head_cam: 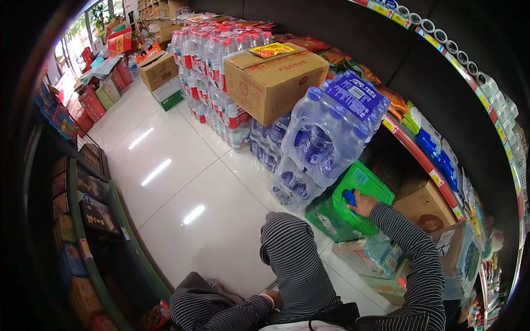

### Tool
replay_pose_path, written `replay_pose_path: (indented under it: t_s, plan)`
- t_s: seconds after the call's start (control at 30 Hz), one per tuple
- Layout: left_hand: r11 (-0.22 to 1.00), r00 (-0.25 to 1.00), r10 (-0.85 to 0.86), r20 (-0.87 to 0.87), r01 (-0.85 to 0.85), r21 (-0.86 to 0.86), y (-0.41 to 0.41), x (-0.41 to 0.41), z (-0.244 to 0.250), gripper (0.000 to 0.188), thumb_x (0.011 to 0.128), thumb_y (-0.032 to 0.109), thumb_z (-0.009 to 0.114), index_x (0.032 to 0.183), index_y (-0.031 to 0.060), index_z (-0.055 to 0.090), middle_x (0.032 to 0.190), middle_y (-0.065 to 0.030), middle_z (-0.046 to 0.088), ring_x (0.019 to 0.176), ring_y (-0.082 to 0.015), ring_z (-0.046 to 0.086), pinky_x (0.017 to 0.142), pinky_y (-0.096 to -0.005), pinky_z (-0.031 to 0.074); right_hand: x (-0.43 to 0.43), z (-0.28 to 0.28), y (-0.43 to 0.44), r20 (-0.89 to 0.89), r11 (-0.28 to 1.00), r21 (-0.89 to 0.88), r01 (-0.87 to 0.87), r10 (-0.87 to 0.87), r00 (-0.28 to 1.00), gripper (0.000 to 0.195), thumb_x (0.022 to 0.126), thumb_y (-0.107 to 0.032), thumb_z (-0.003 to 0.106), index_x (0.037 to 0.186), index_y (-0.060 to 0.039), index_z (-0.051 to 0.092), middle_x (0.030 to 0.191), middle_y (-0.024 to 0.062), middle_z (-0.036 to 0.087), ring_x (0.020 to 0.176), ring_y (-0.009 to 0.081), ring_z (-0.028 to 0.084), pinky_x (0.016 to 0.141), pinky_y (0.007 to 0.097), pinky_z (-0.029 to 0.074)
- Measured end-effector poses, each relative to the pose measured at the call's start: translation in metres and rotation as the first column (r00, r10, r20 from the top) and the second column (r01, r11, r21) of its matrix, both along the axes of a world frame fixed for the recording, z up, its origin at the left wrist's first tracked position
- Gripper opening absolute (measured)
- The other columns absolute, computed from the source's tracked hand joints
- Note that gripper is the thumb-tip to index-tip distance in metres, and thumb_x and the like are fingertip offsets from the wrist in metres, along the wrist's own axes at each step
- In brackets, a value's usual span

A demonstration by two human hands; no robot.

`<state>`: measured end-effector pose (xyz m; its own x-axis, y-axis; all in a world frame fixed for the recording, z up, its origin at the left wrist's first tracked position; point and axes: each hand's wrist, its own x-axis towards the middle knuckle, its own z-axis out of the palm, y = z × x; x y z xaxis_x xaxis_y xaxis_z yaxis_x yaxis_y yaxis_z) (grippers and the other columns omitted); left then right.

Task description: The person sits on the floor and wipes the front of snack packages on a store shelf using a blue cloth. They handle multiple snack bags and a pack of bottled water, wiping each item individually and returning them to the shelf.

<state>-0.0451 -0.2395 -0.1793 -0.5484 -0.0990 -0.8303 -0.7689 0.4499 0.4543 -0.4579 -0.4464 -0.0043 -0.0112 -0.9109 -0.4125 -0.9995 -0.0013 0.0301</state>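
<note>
At the right of the head view my right hand [362, 204] reaches to the top of a green plastic-wrapped pack [372, 186], its fingers on a crumpled blue piece [350, 197] there; whether they grip it is hard to tell. My left hand [273, 298], with a beaded bracelet at the wrist, rests low beside my bent knee, its fingers mostly hidden by the striped leg. Just beyond the green pack, a shrink-wrapped pack of purple-capped water bottles [327, 136] leans on top of another bottle pack [295, 182].
A cardboard box [273, 82] with a yellow packet on it sits beside stacked red-capped bottle packs [211, 62]. Shelves with price tags [437, 178] curve along the right, and a dark shelf unit [116, 215] stands left. Clear-wrapped goods [372, 254] lie near my right arm.
</note>
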Motion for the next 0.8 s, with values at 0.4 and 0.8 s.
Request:
replay_pose_path:
  t_s: [0.4, 0.8]
  plan:
    - [0.996, 0.99, 0.084, -0.112, -0.087, -0.02, 0.028, 0.005, -0.021, 0.034, 0.094, 0.033, 0.051, 0.111, 0.0118, 0.072, 0.113, -0.0136, 0.07, 0.105, -0.0334, 0.066, 0.085, -0.0456, 0.053, -0.012, 0.002, 0.002, 0.043, 0.998, 0.026, -0.05, 0.049, 0.998, 0.072, 0.094, -0.052, 0.055, 0.133, 0.003, 0.032, 0.094, 0.0293, 0.066, 0.082, 0.0445, 0.066, 0.071, 0.0509, 0.053]
    - [0.988, 0.942, 0.143, -0.305, -0.153, -0.008, 0.007, 0.006, 0.012, 0.035, 0.095, 0.035, 0.049, 0.111, 0.0096, 0.067, 0.107, -0.0177, 0.07, 0.096, -0.0341, 0.068, 0.08, -0.0467, 0.053, 0.002, 0.017, 0.003, -0.123, 0.967, -0.024, -0.252, 0.248, 0.961, 0.079, 0.087, -0.042, 0.067, 0.141, 0.0044, 0.032, 0.133, 0.0329, 0.048, 0.124, 0.0438, 0.05, 0.103, 0.0483, 0.044]
